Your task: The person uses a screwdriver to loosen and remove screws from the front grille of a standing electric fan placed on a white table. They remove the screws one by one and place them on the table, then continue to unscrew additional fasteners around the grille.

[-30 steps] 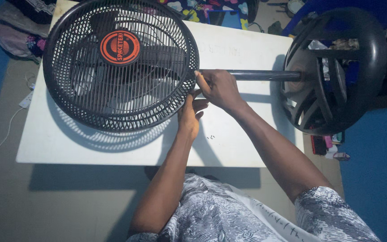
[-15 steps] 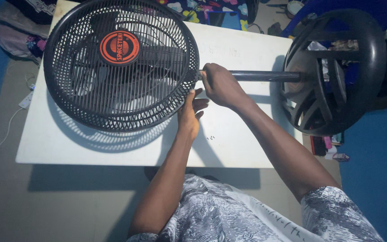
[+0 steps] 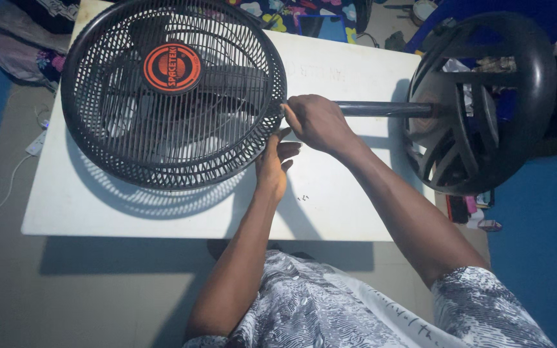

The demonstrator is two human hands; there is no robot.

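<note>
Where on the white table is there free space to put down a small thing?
The white table is bare at the far side between the fan guard and the round base, beyond the pole, and along the near edge. It is crowded where the left hand and right hand meet the guard rim.

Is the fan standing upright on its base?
No: the fan lies flat along the white table, with its round base tipped on edge past the table's right end.

A home room: clothes (image 3: 20, 45) heaped on the floor, blue walls (image 3: 543, 258).
</note>
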